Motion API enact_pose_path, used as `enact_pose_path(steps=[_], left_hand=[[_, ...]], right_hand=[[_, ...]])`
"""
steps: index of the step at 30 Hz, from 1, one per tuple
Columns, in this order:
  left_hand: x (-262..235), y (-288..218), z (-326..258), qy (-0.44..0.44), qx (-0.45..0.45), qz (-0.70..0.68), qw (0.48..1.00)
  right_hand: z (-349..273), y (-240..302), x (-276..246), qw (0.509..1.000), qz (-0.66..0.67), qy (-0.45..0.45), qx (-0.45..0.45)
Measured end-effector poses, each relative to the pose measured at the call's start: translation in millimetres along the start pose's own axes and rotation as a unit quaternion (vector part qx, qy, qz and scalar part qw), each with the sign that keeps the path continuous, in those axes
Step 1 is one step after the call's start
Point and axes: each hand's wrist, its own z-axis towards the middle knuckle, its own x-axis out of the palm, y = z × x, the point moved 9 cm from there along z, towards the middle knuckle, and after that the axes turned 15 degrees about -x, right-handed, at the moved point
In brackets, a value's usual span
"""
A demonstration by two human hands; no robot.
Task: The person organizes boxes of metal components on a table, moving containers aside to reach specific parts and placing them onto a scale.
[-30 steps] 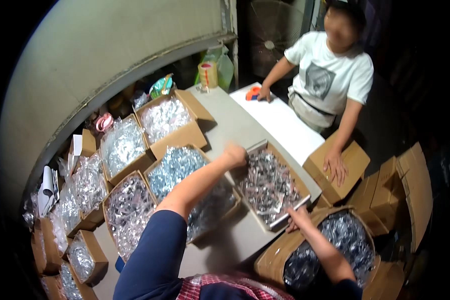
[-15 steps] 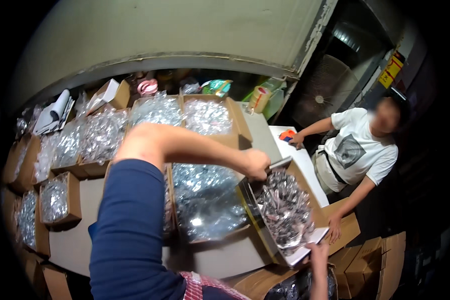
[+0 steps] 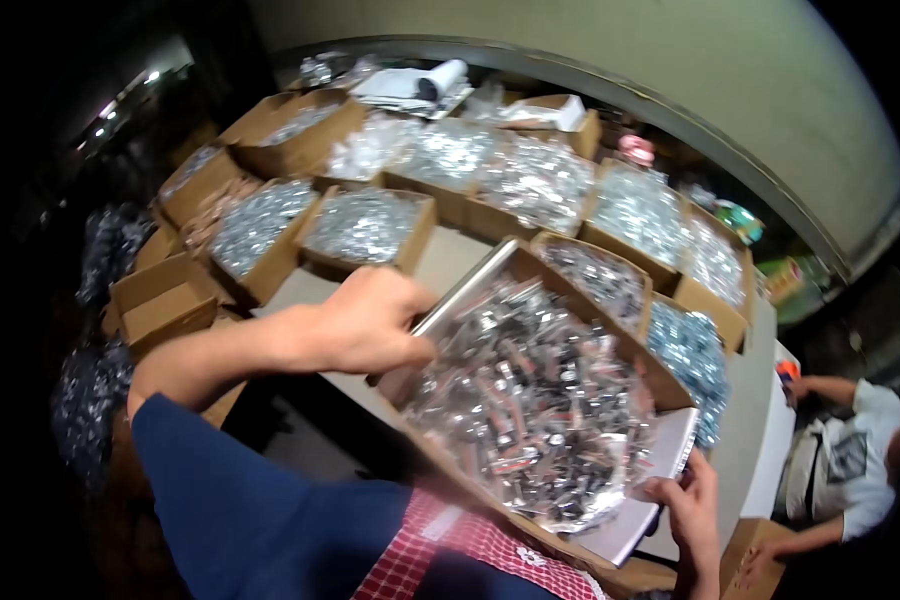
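A cardboard box (image 3: 622, 532) with white end flaps is tilted in front of me, above the near part of the table. Small clear plastic packets (image 3: 540, 400) with dark and reddish contents fill it. My left hand (image 3: 375, 320) is closed on the box's left end, its fingertips partly hidden by the wall. At the opposite end, my right hand (image 3: 688, 505) grips the white flap, thumb on the inside. The underside of the box is out of sight.
Across the table (image 3: 450, 255) stand several open cartons of clear packets, such as a small carton (image 3: 410, 248) and a larger one (image 3: 580, 235). An open carton with a bare inside (image 3: 165, 305) sits at left. A co-worker (image 3: 840, 460) stands at far right.
The box has come from the table's right side to in front of me, carried by both hands. My view has swung left, so the co-worker now appears at the far right edge.
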Motion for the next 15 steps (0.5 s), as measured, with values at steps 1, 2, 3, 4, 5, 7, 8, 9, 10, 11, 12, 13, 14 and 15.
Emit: enact_pose_path(steps=[1, 2, 3, 4, 5, 7, 8, 9, 10, 11, 12, 13, 14, 15], left_hand=[[-0.2, 36.3, -11.1, 0.005, -0.041, -0.019, 0.999], [-0.1, 71.6, -25.1, 0.011, -0.088, -0.037, 0.995], [0.7, 106.9, -36.7, 0.017, -0.137, -0.018, 0.990], [0.3, 140.9, -48.1, 0.024, -0.184, 0.002, 0.983], [-2.8, 171.1, -57.8, 0.026, -0.219, 0.021, 0.975], [-3.5, 240.1, -72.3, 0.024, -0.261, 0.008, 0.965], [-8.0, 272.5, -81.4, 0.021, -0.279, 0.003, 0.960], [-9.6, 306.1, -86.5, 0.015, -0.286, -0.011, 0.958], [-13.4, 335.6, -85.1, 0.014, -0.311, -0.033, 0.950], [-17.2, 362.2, -81.2, -0.003, -0.307, -0.023, 0.951], [-21.1, 387.6, -75.3, -0.019, -0.302, -0.012, 0.953], [-23.4, 407.1, -65.7, -0.029, -0.292, -0.032, 0.956], [-20.4, 431.2, -53.1, -0.036, -0.284, -0.022, 0.958], [-17.8, 451.7, -40.3, -0.045, -0.288, -0.028, 0.956]], right_hand=[[17.2, -8.8, 33.6, 0.999, 0.018, 0.041, 0.000], [34.6, -19.0, 68.2, 0.995, 0.016, 0.096, 0.010], [50.1, -26.1, 101.5, 0.991, 0.007, 0.129, 0.024], [63.2, -34.2, 135.7, 0.986, -0.001, 0.160, 0.038], [78.9, -44.2, 168.4, 0.982, -0.028, 0.189, 0.003], [101.8, -40.2, 237.7, 0.959, -0.117, 0.256, 0.018], [110.8, -52.0, 269.6, 0.959, -0.103, 0.265, -0.011], [118.6, -54.4, 300.3, 0.954, -0.107, 0.281, -0.006], [126.9, -55.8, 329.5, 0.949, -0.115, 0.292, 0.002], [135.4, -67.5, 351.6, 0.949, -0.127, 0.289, 0.003], [145.3, -70.6, 372.6, 0.949, -0.142, 0.282, 0.003], [159.6, -82.3, 391.4, 0.949, -0.160, 0.272, -0.032], [171.8, -97.1, 407.3, 0.947, -0.179, 0.259, -0.063], [183.8, -109.3, 422.0, 0.950, -0.193, 0.230, -0.090]])
